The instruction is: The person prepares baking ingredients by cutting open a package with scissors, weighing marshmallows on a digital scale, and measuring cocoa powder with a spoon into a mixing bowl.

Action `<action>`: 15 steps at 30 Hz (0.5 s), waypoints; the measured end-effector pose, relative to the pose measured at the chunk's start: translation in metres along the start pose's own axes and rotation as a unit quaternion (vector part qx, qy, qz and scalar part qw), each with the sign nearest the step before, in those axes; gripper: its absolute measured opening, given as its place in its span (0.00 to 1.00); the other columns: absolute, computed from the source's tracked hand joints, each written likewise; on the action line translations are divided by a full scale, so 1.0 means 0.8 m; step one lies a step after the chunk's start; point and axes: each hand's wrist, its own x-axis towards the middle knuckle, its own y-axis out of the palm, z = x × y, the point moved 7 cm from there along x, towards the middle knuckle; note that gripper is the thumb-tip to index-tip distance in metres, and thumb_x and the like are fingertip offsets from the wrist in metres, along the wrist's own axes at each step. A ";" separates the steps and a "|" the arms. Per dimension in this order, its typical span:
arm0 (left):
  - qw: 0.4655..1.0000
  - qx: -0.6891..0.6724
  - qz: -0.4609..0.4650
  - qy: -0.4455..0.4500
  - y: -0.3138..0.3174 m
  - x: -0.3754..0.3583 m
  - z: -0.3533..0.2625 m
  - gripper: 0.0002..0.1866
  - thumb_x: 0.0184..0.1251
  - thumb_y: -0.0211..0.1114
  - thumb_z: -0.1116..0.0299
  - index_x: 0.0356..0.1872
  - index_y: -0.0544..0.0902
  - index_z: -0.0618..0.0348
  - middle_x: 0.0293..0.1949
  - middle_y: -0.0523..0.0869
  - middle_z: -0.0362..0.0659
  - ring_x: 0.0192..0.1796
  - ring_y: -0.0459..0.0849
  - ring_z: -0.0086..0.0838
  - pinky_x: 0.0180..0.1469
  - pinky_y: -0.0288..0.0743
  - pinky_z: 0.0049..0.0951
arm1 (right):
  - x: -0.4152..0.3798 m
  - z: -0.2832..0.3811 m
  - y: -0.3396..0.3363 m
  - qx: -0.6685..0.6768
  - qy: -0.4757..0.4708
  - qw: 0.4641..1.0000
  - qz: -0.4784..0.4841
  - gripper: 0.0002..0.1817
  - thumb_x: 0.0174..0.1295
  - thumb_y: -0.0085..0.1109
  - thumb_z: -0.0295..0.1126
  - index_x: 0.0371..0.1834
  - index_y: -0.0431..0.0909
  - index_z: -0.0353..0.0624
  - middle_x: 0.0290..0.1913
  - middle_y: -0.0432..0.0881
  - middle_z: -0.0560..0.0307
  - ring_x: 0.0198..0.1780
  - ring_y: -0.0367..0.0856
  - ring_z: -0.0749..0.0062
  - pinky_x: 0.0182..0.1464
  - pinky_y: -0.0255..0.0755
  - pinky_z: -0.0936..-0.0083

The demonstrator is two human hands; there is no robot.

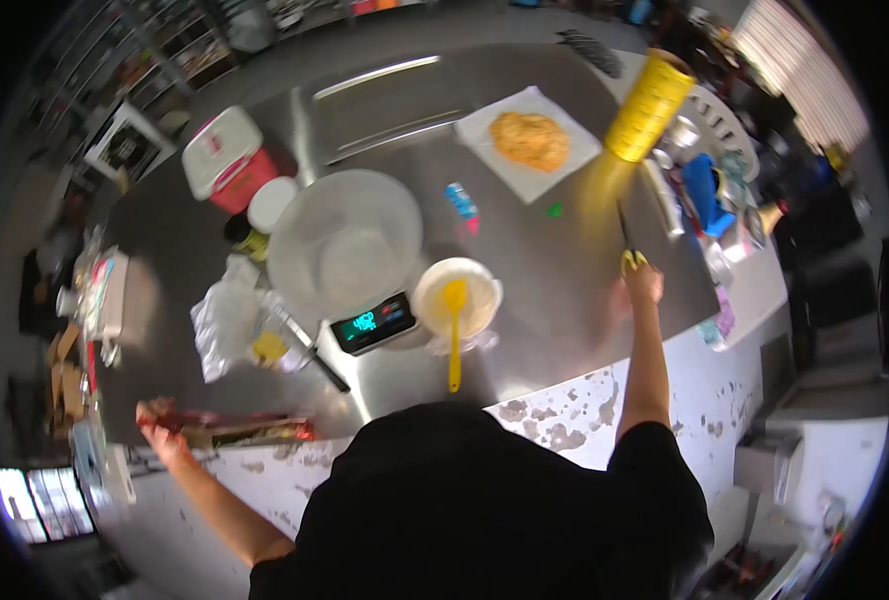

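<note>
At the right of the steel table my right hand [646, 285] grips the yellow handles of a pair of scissors [631, 258], whose dark blades point away from me. My left hand [161, 428], at the table's front left edge, is closed around the end of a long reddish packet [249, 430], blurred in part. Near the middle, a white tub [479, 284] of pale contents has a yellow spatula [454, 345] in it. Left of the tub lie a black digital scale [374, 323] with lit digits and a large translucent bowl [346, 240]. A black-handled knife [314, 350] rests beside a crumpled plastic bag [232, 315].
An orange mass [529, 140] lies on white paper [496, 172] at the back. A tall yellow cylinder [650, 105] stands at the far right corner. A pink container [242, 180] with a white lid is at the back left. Several bottles and tools crowd a white side table [754, 290].
</note>
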 end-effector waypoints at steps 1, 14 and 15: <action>0.995 0.027 -0.092 -0.041 0.000 -0.010 -0.002 0.27 0.33 0.75 0.59 0.23 0.60 0.48 0.21 0.63 0.32 0.26 0.65 0.21 0.37 0.67 0.26 | -0.015 0.006 0.001 -0.054 -0.026 0.998 0.012 0.23 0.53 0.49 0.53 0.31 0.81 0.42 0.37 0.80 0.48 0.42 0.78 0.58 0.43 0.71 0.68; 0.990 -0.100 0.081 -0.057 0.051 0.018 -0.006 0.24 0.31 0.78 0.65 0.22 0.67 0.56 0.25 0.80 0.47 0.28 0.79 0.31 0.32 0.74 0.26 | -0.185 0.041 0.010 0.432 0.045 0.863 0.259 0.35 0.43 0.62 0.28 0.57 0.61 0.31 0.32 0.78 0.53 0.25 0.77 0.74 0.22 0.70 0.82; 0.986 -0.103 0.108 -0.071 0.054 0.018 -0.003 0.25 0.30 0.79 0.67 0.22 0.67 0.56 0.26 0.80 0.48 0.28 0.80 0.30 0.31 0.75 0.25 | -0.206 0.053 -0.011 0.498 0.049 0.822 0.274 0.35 0.44 0.62 0.27 0.58 0.60 0.30 0.33 0.78 0.53 0.26 0.77 0.75 0.25 0.70 0.83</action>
